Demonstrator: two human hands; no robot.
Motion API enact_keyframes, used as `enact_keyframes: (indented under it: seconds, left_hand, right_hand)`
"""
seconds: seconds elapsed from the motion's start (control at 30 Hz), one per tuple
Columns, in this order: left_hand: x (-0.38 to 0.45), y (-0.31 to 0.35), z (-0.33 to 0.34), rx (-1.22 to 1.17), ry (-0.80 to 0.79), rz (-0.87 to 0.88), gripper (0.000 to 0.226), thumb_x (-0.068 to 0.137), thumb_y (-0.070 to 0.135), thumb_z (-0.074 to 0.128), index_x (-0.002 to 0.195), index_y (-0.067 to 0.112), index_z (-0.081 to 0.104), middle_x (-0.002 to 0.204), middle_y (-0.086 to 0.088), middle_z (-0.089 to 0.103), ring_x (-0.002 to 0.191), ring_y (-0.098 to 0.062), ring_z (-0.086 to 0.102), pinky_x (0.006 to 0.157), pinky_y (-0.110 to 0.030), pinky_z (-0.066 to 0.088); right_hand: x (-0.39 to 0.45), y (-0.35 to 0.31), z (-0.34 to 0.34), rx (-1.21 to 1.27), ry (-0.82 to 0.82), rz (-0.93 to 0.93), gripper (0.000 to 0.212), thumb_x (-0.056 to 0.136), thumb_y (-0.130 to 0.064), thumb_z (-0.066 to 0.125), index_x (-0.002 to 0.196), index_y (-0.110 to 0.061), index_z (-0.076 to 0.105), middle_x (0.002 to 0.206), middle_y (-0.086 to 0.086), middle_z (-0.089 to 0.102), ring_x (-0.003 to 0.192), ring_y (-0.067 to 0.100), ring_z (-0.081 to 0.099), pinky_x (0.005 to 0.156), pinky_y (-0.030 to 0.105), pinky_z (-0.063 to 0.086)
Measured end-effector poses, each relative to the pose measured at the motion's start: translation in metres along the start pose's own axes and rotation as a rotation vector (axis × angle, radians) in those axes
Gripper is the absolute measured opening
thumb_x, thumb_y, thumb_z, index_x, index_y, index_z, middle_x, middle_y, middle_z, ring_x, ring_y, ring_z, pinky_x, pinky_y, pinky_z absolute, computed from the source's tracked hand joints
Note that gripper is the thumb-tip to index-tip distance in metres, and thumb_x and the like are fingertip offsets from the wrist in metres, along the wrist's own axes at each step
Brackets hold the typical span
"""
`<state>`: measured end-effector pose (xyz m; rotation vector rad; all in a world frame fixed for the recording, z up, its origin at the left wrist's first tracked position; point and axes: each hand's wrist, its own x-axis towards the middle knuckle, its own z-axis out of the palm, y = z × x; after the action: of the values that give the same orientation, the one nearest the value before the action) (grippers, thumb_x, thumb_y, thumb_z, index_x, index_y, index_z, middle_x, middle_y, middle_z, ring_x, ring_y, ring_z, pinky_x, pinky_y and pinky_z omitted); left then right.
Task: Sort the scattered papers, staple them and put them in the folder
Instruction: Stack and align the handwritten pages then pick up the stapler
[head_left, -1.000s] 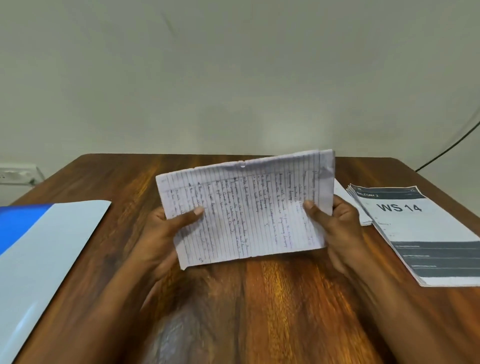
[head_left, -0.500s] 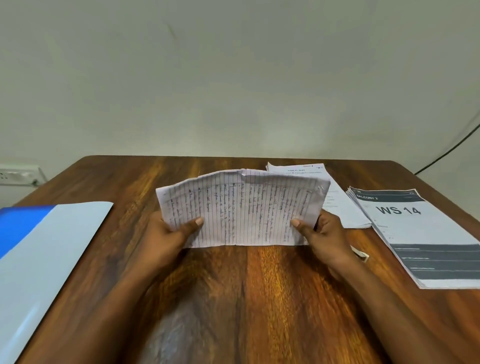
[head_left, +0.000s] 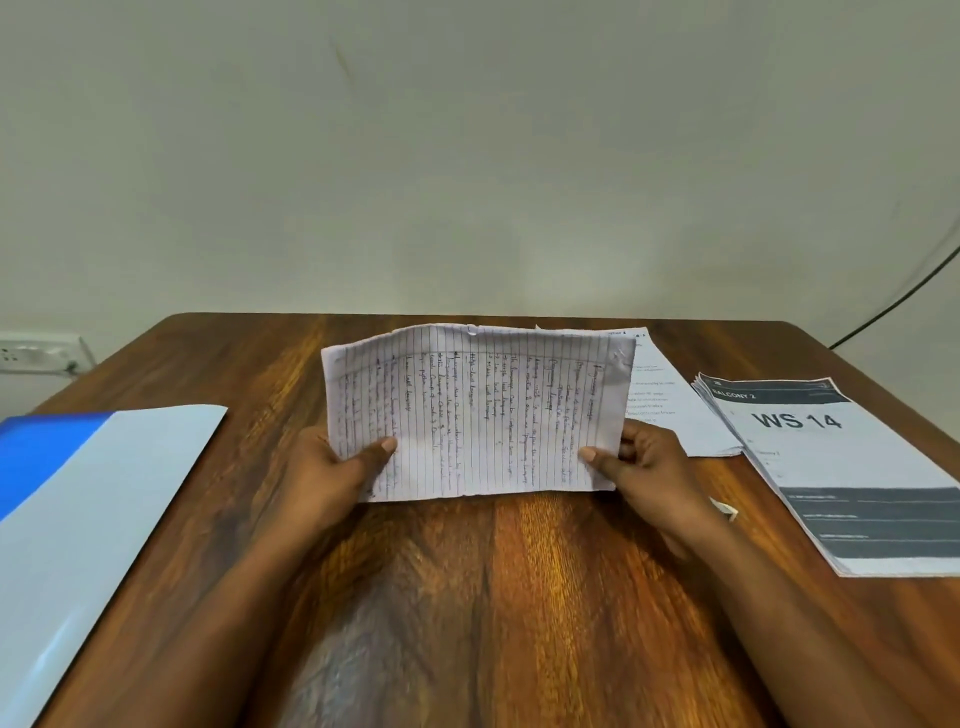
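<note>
A bundle of lined handwritten papers stands on its long edge on the wooden table, turned sideways. My left hand pinches its lower left edge, thumb in front. Its lower right edge is held the same way by my right hand. An open blue and white folder lies at the left. At the right lies a printed stack headed "WS 14". Another printed sheet lies behind the bundle. No stapler shows.
A small white scrap lies by my right wrist. A wall socket sits at the far left and a dark cable runs down the wall at the right. The table's far edge meets the pale wall.
The bundle came down from a raised, tilted hold until its bottom edge rests on the table, then was straightened upright. The printed sheet behind it came into sight.
</note>
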<state>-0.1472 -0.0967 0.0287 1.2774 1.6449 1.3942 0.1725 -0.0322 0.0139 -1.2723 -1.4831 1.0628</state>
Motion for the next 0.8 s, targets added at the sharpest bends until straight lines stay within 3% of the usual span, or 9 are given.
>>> enact_keyframes:
  seconds: [0.1,0.17,0.3,0.37,0.43,0.53,0.63,0.73,0.8]
  left_hand:
    - [0.006,-0.001,-0.003,-0.037,0.031,-0.136,0.015,0.09,0.013,0.081,0.1,0.02,0.071,0.098,-0.002,0.08,0.092,-0.024,0.078,0.081,-0.048,0.066]
    - [0.009,-0.001,-0.007,-0.03,0.02,-0.23,0.02,0.088,0.014,0.084,0.104,0.015,0.071,0.102,-0.006,0.079,0.094,-0.027,0.077,0.089,-0.055,0.063]
    - [0.01,0.005,-0.014,0.108,0.021,-0.326,0.037,0.088,0.018,0.084,0.118,0.006,0.065,0.106,-0.008,0.071,0.094,-0.028,0.073,0.084,-0.051,0.063]
    - [0.011,0.008,-0.016,0.213,0.019,-0.337,0.034,0.09,0.018,0.083,0.114,0.003,0.064,0.102,-0.008,0.067,0.088,-0.023,0.069,0.068,-0.039,0.058]
    - [0.011,0.009,-0.015,0.331,0.012,-0.338,0.031,0.09,0.018,0.083,0.108,0.004,0.062,0.099,-0.009,0.066,0.084,-0.023,0.069,0.067,-0.041,0.059]
    - [0.007,0.008,-0.011,0.511,0.027,-0.233,0.031,0.09,0.016,0.082,0.1,0.022,0.053,0.099,-0.001,0.064,0.081,-0.019,0.068,0.08,-0.05,0.064]
    - [0.0,-0.002,-0.007,0.742,0.067,-0.11,0.067,0.086,0.026,0.085,0.143,0.018,0.049,0.143,-0.009,0.058,0.115,-0.024,0.062,0.092,-0.045,0.057]
    - [-0.009,-0.007,0.011,0.838,0.116,0.139,0.104,0.084,0.043,0.085,0.164,0.023,0.023,0.167,-0.01,0.03,0.152,-0.033,0.033,0.122,-0.055,0.031]
    - [-0.017,-0.002,0.03,0.76,0.067,0.299,0.099,0.083,0.056,0.082,0.162,0.034,0.027,0.169,-0.002,0.025,0.155,-0.028,0.023,0.127,-0.055,0.017]
  right_hand:
    - [0.002,0.001,-0.009,0.093,-0.038,0.065,0.017,0.087,-0.004,0.078,0.104,-0.004,0.074,0.091,0.009,0.08,0.079,0.022,0.074,0.063,0.029,0.062]
    - [0.001,-0.002,-0.012,0.147,-0.058,0.118,0.019,0.081,0.003,0.081,0.097,0.005,0.071,0.086,0.02,0.076,0.073,0.025,0.07,0.055,0.028,0.06]
    - [-0.001,-0.007,-0.014,0.224,-0.059,0.185,0.029,0.074,0.017,0.079,0.101,0.007,0.072,0.089,0.025,0.074,0.081,0.031,0.075,0.063,0.029,0.064]
    - [-0.003,-0.009,-0.012,0.205,-0.065,0.208,0.031,0.074,0.018,0.079,0.102,0.007,0.073,0.092,0.025,0.077,0.086,0.034,0.077,0.067,0.032,0.066]
    - [-0.005,-0.009,-0.007,0.154,-0.06,0.215,0.031,0.074,0.017,0.08,0.101,0.005,0.074,0.09,0.022,0.078,0.088,0.035,0.078,0.071,0.036,0.066]
    - [-0.008,-0.009,-0.003,0.102,-0.035,0.223,0.032,0.073,0.017,0.081,0.101,0.003,0.074,0.089,0.023,0.077,0.083,0.035,0.078,0.072,0.038,0.066]
    - [-0.009,-0.011,-0.002,0.092,-0.026,0.24,0.035,0.071,0.019,0.082,0.101,0.003,0.073,0.084,0.024,0.076,0.073,0.031,0.077,0.067,0.039,0.066]
    - [-0.011,-0.015,0.0,0.088,-0.054,0.273,0.036,0.072,0.019,0.082,0.102,0.002,0.073,0.082,0.02,0.077,0.074,0.03,0.078,0.068,0.039,0.066]
    - [-0.012,-0.019,0.001,0.125,-0.069,0.294,0.035,0.072,0.02,0.08,0.102,0.004,0.072,0.084,0.022,0.077,0.073,0.029,0.078,0.065,0.036,0.066]
